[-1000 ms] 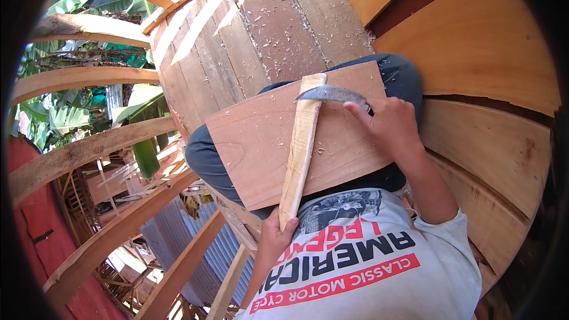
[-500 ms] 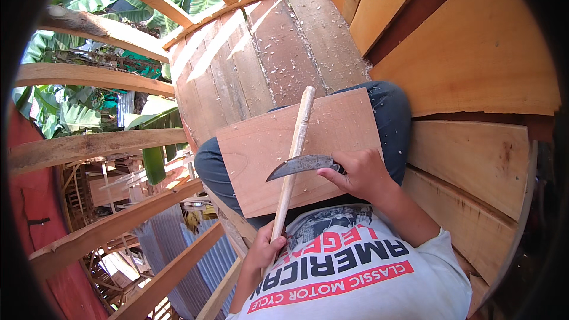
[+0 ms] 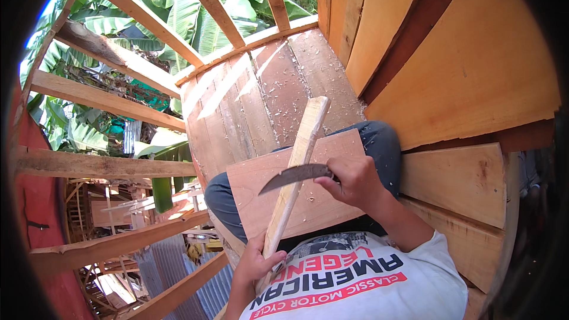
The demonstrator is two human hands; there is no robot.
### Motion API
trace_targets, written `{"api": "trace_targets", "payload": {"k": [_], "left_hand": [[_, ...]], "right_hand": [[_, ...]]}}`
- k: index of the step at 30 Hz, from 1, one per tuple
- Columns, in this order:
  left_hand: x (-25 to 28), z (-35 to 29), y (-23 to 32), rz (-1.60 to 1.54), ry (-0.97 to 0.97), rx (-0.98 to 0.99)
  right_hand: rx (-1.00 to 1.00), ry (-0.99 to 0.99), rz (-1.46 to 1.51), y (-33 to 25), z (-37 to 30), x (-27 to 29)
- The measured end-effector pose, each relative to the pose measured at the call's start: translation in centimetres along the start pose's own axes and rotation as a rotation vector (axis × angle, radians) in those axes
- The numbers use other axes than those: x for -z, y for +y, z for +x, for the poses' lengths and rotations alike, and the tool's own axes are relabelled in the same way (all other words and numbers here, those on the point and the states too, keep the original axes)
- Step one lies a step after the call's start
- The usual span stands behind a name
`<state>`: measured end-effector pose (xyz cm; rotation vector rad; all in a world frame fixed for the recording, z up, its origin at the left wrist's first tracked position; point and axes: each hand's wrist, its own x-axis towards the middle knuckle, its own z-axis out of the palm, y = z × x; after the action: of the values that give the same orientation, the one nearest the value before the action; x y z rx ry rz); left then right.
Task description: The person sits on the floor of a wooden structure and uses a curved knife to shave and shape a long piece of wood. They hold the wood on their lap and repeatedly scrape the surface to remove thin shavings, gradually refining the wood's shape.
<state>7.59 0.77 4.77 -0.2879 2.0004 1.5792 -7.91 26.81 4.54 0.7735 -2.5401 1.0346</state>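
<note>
My left hand is closed around the near end of a pale, roughly shaved wooden stick, which slants up and away to the right. In my right hand is a dark curved knife, its handle mostly hidden by the fingers. The blade lies across the middle of the stick, its tip pointing left; whether it touches the wood I cannot tell. Beneath both, a flat rectangular wooden board rests over my lap and crossed legs.
Wood shavings lie scattered on the plank floor ahead. Plank walls stand close on the right. Along the left run spaced wooden slats, with banana leaves and corrugated metal sheets beyond them.
The stick has turned to show a wider face and come higher, with my left hand raised slightly. The knife still crosses it, and the whole view has shifted.
</note>
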Motion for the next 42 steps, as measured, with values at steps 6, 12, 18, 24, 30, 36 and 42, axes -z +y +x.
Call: {"api": "trace_targets", "payload": {"k": [6,12,18,24,30,36,42], "left_hand": [[0.5,0.7,1.5,-0.034,-0.052,0.067],[0.3,1.3,2.3,-0.028,-0.004,-0.028],[1.0,2.3,1.2,-0.106,-0.061,-0.097],[1.2,3.5,0.4,-0.358,-0.245,-0.053],[1.6,4.0,0.9,-0.221,-0.221,-0.126],[1.1,3.8,2.9,-0.145,-0.181,-0.096],[1.0,3.6,3.1,-0.101,-0.168,-0.079]], "right_hand": [[-0.044,0.037,-0.107,2.7,1.5,0.9],[-0.199,0.080,-0.114,3.2,2.7,1.6],[-0.352,-0.086,0.231,0.4,1.6,1.3],[-0.459,-0.544,1.023,0.9,0.5,4.1],[-0.570,-0.725,1.186,2.0,0.4,6.2],[-0.618,-0.405,1.140,1.6,-0.1,5.2],[-0.662,-0.278,1.257,1.7,-0.1,5.0]]}}
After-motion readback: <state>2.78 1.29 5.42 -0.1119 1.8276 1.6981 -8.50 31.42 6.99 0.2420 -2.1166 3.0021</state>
